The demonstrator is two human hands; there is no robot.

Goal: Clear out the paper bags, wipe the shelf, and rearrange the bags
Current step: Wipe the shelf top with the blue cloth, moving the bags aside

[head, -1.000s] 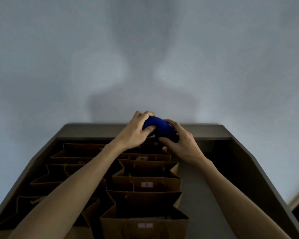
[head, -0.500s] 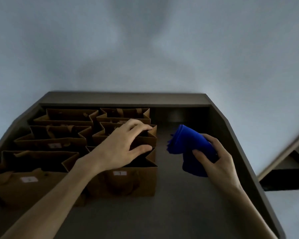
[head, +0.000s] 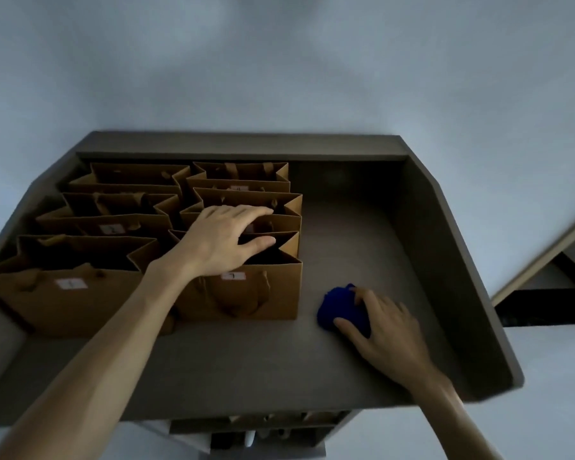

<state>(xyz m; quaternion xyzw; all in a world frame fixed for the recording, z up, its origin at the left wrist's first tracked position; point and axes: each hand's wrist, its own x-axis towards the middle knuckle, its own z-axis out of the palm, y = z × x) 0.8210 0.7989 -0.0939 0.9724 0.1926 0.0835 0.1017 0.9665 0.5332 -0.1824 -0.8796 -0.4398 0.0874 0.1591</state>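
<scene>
A second ago both hands held the blue cloth (head: 341, 308) up over the back of the shelf (head: 362, 240); now the cloth is down on the bare shelf floor, just right of the front-right paper bag (head: 246, 290). The right hand (head: 379, 323) lies on top of it, thumb and fingers curled round the bundle, so its grip is grasping the cloth and pressing it to the surface. The left hand (head: 223, 240) has let go of the cloth and now rests over the open mouth of that same front-right bag, fingers spread and fairly straight, its grip released, touching the rim rather than pinching it.

That suggests wiping of the open strip right of the bags is starting, with the left hand steadying or about to shift the bags.

The paper bags (head: 120, 207) stand upright in two columns of three, left of the cloth, packed touching one another. Their mouths are open but dark inside; whether they hold anything cannot be told. Small white labels show on several fronts, too small to read surely.
</scene>
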